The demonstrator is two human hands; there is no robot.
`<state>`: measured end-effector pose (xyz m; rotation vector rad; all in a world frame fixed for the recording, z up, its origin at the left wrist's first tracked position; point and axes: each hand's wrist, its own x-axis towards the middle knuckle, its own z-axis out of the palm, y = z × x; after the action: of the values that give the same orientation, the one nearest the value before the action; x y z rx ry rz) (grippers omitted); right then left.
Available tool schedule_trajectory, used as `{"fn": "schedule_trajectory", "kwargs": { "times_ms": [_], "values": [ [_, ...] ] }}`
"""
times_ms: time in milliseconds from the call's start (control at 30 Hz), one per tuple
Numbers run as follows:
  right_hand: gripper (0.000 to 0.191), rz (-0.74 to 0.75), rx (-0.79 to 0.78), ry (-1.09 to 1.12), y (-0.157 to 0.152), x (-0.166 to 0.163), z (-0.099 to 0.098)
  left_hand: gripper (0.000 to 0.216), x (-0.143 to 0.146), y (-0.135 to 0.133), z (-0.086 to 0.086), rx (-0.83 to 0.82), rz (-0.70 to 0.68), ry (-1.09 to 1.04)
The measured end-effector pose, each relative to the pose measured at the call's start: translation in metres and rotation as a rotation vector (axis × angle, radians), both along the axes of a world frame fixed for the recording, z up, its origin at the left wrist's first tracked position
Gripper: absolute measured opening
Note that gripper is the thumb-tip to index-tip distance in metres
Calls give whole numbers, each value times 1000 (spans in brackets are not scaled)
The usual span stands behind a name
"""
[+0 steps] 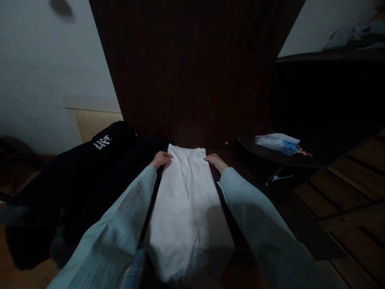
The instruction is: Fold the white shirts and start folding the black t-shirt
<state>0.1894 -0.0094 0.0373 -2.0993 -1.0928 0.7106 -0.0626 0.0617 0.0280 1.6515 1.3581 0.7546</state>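
White trousers (186, 200) lie stretched out in front of me, waistband away from me and legs toward me. My left hand (161, 159) pinches their left edge just below the waistband. On the opposite edge, my right hand (215, 161) pinches the fabric at about the same height. The waistband (188, 149) spans between the two hands. Creases run down the middle of the cloth, and my arms' shadows fall across its lower part. The near ends of the legs reach the bottom of the view.
Black clothing (90, 172) with white "LIFE" lettering is heaped on the left. A dark wooden panel (192, 72) rises behind the trousers. To the right, a white and blue packet (278, 143) rests on a dark curved shelf (264, 154). Wooden slats (345, 192) show at far right.
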Motion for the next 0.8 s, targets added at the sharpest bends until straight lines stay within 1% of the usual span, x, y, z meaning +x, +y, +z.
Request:
{"fn": "schedule_trajectory", "kwargs": {
  "times_ms": [67, 167, 267, 333, 400, 467, 533, 600, 633, 667, 733, 800],
  "values": [
    [6, 5, 4, 50, 1, -7, 3, 17, 1, -5, 3, -44, -12, -43],
    [7, 19, 31, 124, 2, -16, 10, 24, 3, -16, 9, -89, -36, -114],
    [12, 33, 106, 169, 2, -20, 22, 33, 4, -23, 23, -67, -74, -186],
    [15, 38, 206, 155, 3, -17, 33, 39, 7, -23, 37, 23, -118, -229],
    [14, 53, 346, 73, 5, -12, 46, 43, 11, -18, 52, 187, -146, -221],
    [18, 104, 490, -34, 11, -9, 58, 48, 16, -10, 66, 379, -154, -112],
    [28, 205, 574, -88, 18, -8, 66, 57, 22, -3, 74, 552, -175, 82],
    [41, 301, 578, -94, 27, -10, 65, 64, 26, 2, 73, 677, -216, 296],
    [48, 332, 544, -96, 30, -12, 61, 66, 28, 3, 69, 706, -238, 395],
    [53, 351, 487, -100, 32, -14, 56, 66, 29, 2, 63, 703, -258, 490],
    [59, 377, 323, -115, 33, -18, 42, 63, 29, -4, 48, 629, -274, 643],
    [59, 395, 158, -150, 28, -20, 26, 58, 28, -15, 31, 547, -260, 730]
  ]
}}
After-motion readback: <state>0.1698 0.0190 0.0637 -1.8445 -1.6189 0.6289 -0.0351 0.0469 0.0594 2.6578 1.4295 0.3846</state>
